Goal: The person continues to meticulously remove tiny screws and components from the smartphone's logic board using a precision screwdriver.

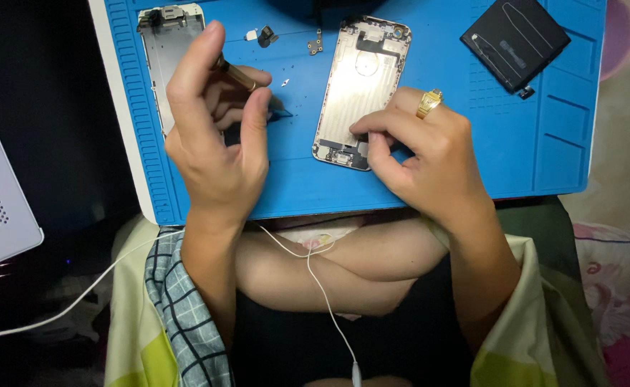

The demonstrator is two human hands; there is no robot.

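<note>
Head view: right hand [419, 147] pinches phone housing's [361, 86] lower end; left hand [218, 136] grips a screwdriver [239, 75] beside it.

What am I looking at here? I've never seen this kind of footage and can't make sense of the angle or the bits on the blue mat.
The single picture comes from a camera worn on a person's head, looking down at their own two bare hands and crossed legs. Across the lap lies a blue repair mat with ridged edges. On it rests an opened phone rear housing, gold-coloured, inside facing up. The right hand, wearing a gold ring, presses its fingertips on the housing's lower end. The left hand pinches a thin gold-handled tool, probably a small screwdriver, its tip near the mat. Behind that hand lies the phone's screen assembly. A black flat battery sits at the mat's far right corner, with small loose parts near the top. A white cable trails over the legs.
</note>
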